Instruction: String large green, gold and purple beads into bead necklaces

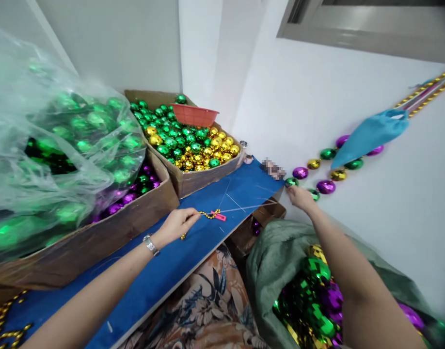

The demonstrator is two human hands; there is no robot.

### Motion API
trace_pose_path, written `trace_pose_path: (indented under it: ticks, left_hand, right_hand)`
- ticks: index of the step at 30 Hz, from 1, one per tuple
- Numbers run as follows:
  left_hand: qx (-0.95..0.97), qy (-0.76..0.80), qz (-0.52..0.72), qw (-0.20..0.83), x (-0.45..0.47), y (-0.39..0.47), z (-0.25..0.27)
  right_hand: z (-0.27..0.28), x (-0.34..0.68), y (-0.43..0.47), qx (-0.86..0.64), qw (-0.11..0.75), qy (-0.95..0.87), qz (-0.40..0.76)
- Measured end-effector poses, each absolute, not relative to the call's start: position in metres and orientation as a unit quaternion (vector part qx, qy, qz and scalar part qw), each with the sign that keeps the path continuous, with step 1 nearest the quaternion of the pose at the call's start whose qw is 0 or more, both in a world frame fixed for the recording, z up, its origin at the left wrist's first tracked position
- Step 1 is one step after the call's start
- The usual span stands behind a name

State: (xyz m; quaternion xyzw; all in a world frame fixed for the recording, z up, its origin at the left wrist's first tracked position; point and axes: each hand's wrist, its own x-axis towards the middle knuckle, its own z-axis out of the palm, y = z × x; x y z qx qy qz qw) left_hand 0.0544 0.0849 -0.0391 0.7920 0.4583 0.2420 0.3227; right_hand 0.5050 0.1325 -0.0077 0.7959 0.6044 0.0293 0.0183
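Observation:
My left hand (177, 225) is closed in a pinch at one end of a short chain of small gold beads (208, 214). A pink tag (219, 216) lies under that chain on the blue tabletop. From there a thin thread (249, 208) stretches rightward to my right hand (300, 198), whose fingers are closed beside the wall. Large green, purple and gold beads (326, 187) of a hanging necklace touch or nearly touch those fingers. Whatever lies inside the right-hand grip is mostly hidden.
A cardboard box (204, 182) of green and gold balls, with a red basket (195, 116), stands behind. Another box (80, 247) with a plastic bag is at left. A green sack (273, 247) of shiny balls stands right. A blue cloth (371, 133) hangs around the necklace.

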Motion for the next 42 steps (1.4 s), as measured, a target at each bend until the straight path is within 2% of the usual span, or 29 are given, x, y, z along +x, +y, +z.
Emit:
trace_pose_path:
  ticks: [4,7,12,22,29,42]
  left_hand:
    - [0.787,0.455,0.245,0.337,0.095,0.072,-0.061]
    - [0.755,0.456,0.272,0.384,0.118,0.074,-0.075]
    - [0.718,0.449,0.280,0.453,0.138,0.092,-0.081]
    - [0.627,0.426,0.337,0.559,0.179,0.117,-0.060]
    - [0.597,0.430,0.356,0.575,0.199,0.130,-0.046]
    - [0.593,0.429,0.367,0.574,0.209,0.136,-0.043]
  right_hand:
    - [-0.054,0.521,0.092,0.802,0.097,0.588,-0.035]
    - [-0.066,0.526,0.080,0.806,0.118,0.578,-0.046]
    - [-0.068,0.510,0.084,0.773,0.104,0.624,-0.051]
    - [-0.082,0.439,0.091,0.611,0.081,0.775,-0.144]
    - [-0.093,0.424,0.088,0.554,0.119,0.802,-0.189]
    - [-0.130,0.424,0.095,0.578,0.173,0.773,-0.197]
